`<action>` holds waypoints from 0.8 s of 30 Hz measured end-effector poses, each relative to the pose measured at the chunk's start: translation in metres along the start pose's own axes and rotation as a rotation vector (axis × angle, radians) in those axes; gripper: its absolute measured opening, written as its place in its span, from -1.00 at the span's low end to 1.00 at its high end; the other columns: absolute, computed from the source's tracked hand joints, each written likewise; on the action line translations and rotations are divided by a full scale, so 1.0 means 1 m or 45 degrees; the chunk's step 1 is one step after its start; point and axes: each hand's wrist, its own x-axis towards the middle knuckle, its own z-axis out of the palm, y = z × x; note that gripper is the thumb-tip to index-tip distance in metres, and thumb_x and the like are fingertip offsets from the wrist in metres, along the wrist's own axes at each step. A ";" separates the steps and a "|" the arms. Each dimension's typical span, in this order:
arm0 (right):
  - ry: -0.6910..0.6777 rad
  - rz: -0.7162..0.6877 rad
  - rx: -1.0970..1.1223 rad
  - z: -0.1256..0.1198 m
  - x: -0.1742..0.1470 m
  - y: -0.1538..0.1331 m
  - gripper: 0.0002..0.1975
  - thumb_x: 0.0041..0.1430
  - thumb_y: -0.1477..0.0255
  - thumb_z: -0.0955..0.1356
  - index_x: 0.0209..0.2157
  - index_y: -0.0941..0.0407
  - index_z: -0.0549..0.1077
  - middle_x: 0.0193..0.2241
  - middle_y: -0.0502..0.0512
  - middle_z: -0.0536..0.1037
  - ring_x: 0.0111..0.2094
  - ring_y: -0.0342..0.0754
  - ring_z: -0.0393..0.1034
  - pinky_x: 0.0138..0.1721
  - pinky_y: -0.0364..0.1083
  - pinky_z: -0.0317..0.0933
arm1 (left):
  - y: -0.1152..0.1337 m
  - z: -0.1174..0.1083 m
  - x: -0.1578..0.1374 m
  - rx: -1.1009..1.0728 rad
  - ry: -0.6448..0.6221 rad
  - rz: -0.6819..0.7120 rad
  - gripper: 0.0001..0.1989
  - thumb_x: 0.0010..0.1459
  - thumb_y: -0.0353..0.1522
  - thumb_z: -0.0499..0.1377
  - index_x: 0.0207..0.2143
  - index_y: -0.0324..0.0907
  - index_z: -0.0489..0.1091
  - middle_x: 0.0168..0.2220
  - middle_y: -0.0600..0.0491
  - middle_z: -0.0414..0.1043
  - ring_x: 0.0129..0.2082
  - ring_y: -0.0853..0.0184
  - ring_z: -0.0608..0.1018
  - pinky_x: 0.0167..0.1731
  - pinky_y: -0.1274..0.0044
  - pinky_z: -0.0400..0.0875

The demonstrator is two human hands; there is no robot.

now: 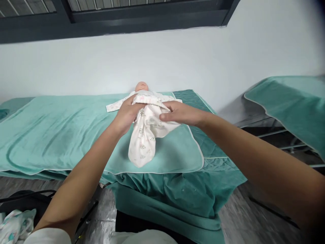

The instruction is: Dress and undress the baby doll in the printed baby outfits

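A baby doll lies on its back on the green bed, its head towards the wall. It wears a white long-sleeved top with the sleeves spread out. White baby pants with small printed figures cover the doll's lower body. My left hand is closed on the left side of their waistband. On the other side, my right hand grips the pants near the waist, thumb in front. One pant leg hangs towards me and the other bends right. The doll's legs are hidden.
A light green mat lies under the doll on the bed's darker quilted cover. A white wall stands behind the bed. Another green-covered bed is at right. Patterned cloth lies at lower left.
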 end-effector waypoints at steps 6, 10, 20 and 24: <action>0.269 -0.081 0.254 0.005 0.013 0.016 -0.72 0.08 0.17 0.50 -0.26 0.06 0.57 -0.29 0.04 0.64 -0.26 0.01 0.53 -0.23 -0.05 0.40 | -0.005 0.002 -0.003 -0.049 -0.074 -0.075 -0.66 0.19 -0.12 0.24 -0.11 -0.16 0.49 -0.20 -0.03 0.61 -0.24 0.20 0.64 -0.27 0.41 0.55; 0.504 -0.245 0.560 -0.002 0.023 0.027 -0.72 0.09 0.16 0.48 -0.30 0.07 0.52 -0.33 0.04 0.62 -0.21 0.05 0.53 -0.18 -0.02 0.42 | -0.004 -0.007 -0.010 0.046 -0.574 -0.245 -0.61 0.02 -0.10 0.40 -0.28 -0.22 0.53 -0.30 0.00 0.59 -0.31 0.24 0.62 -0.34 0.49 0.50; -0.106 0.021 0.198 0.006 0.013 0.026 -0.56 0.00 0.16 0.57 -0.17 0.16 0.59 -0.25 0.12 0.65 -0.18 0.06 0.55 -0.14 -0.01 0.42 | -0.014 0.000 0.001 -0.188 -0.205 -0.098 -0.61 0.04 -0.15 0.39 -0.19 -0.25 0.53 -0.25 -0.02 0.61 -0.26 0.24 0.62 -0.27 0.49 0.48; 0.216 -0.130 0.376 0.013 0.021 0.022 -0.62 0.07 0.14 0.53 -0.20 0.13 0.58 -0.25 0.07 0.64 -0.17 0.02 0.54 -0.11 -0.01 0.41 | -0.015 -0.007 0.001 -0.213 -0.269 -0.167 -0.59 0.08 -0.13 0.37 -0.16 -0.25 0.54 -0.24 -0.04 0.62 -0.25 0.23 0.63 -0.28 0.49 0.48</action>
